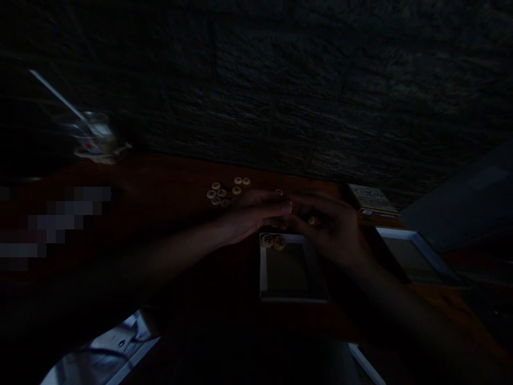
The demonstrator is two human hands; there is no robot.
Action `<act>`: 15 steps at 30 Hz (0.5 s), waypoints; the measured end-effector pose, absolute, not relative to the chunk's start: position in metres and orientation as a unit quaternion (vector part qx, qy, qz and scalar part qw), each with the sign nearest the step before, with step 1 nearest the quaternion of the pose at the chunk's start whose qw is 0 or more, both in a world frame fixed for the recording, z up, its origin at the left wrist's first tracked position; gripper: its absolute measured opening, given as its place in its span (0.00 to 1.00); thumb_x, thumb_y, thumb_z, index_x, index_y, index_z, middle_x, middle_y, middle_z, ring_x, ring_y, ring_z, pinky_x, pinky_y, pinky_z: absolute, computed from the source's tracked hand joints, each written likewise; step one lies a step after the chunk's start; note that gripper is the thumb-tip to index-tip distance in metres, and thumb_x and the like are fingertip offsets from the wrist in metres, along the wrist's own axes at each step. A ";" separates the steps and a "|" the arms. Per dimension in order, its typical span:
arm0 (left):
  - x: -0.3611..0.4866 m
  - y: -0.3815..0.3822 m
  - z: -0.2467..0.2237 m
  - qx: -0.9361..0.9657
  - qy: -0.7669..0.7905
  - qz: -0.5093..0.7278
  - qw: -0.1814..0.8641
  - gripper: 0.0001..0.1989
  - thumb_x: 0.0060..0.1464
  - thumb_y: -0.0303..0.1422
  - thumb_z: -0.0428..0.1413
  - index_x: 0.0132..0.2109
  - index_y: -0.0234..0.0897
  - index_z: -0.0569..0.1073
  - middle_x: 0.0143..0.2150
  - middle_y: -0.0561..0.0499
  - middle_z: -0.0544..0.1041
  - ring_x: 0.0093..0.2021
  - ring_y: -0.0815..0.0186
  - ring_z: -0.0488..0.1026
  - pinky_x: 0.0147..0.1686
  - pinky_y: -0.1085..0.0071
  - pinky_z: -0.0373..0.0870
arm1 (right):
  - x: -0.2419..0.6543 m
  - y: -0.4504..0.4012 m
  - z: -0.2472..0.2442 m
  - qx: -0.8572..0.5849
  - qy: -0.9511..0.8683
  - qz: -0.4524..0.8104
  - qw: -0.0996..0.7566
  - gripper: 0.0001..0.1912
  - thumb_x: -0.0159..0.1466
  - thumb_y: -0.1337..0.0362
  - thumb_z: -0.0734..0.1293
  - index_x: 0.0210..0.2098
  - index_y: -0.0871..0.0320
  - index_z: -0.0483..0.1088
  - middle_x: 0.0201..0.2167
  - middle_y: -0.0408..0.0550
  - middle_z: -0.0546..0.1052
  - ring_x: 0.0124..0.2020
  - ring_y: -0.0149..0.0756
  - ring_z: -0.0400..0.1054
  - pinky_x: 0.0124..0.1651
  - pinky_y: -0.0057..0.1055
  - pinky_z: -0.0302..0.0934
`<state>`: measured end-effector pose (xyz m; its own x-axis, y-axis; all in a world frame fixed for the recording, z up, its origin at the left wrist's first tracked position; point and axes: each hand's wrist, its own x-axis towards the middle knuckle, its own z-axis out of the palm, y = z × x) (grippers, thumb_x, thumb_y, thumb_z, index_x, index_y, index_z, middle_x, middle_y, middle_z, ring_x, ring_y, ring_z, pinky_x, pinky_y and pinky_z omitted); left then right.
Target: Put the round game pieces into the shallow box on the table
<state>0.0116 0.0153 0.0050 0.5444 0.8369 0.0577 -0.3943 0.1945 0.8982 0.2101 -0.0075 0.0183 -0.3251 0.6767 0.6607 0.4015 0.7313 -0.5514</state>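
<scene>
My left hand (254,215) and my right hand (331,222) meet at the fingertips above the far edge of a small open box (263,272). Both hands' fingers are bent together, and whatever is between them is too dark to make out. A small round piece (313,220) shows by my right hand's palm. Two round wooden pieces with characters, one (267,241) beside the other (279,243), lie inside the box at its far edge. Several more round pieces (222,193) lie on the table beyond my left hand, and one (279,191) sits behind the fingertips.
A cup with a straw (98,133) stands at the far left near the stone wall (256,107). On the right are a printed box (372,198) and an open tray-like lid (417,256). The reddish table (160,182) is dim.
</scene>
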 end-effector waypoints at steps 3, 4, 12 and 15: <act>0.011 0.016 0.006 0.485 0.227 0.418 0.734 0.12 0.50 0.31 0.72 0.42 0.32 0.83 0.38 0.48 0.83 0.37 0.68 0.80 0.40 0.71 0.76 | 0.211 -0.005 0.018 -0.324 -0.810 0.144 0.467 0.17 0.63 0.59 0.76 0.52 0.51 0.81 0.45 0.50 0.82 0.37 0.37 0.76 0.37 0.33 0.71; 0.011 0.016 0.006 0.486 0.226 0.419 0.733 0.13 0.50 0.30 0.72 0.42 0.32 0.83 0.39 0.48 0.83 0.37 0.68 0.80 0.40 0.71 0.76 | 0.212 -0.005 0.018 -0.322 -0.814 0.136 0.464 0.17 0.63 0.58 0.76 0.52 0.51 0.81 0.46 0.51 0.82 0.39 0.39 0.77 0.39 0.34 0.72; 0.011 0.018 0.003 0.491 0.237 0.404 0.734 0.12 0.54 0.35 0.70 0.41 0.31 0.83 0.37 0.45 0.83 0.36 0.67 0.80 0.40 0.69 0.76 | 0.213 -0.007 0.019 -0.330 -0.822 0.119 0.449 0.18 0.66 0.61 0.74 0.55 0.48 0.79 0.44 0.48 0.82 0.33 0.36 0.75 0.35 0.32 0.70; 0.010 0.018 0.002 0.494 0.237 0.412 0.729 0.11 0.51 0.32 0.71 0.42 0.32 0.83 0.39 0.46 0.83 0.38 0.67 0.80 0.40 0.70 0.76 | 0.214 -0.007 0.018 -0.324 -0.821 0.131 0.451 0.18 0.65 0.61 0.75 0.55 0.49 0.79 0.45 0.48 0.82 0.34 0.35 0.75 0.36 0.33 0.70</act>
<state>0.0102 0.0181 0.0024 0.5489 0.8337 0.0612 -0.3660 0.1739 0.9142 0.2139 -0.0066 0.0175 -0.3837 0.6494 0.6566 0.4139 0.7565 -0.5064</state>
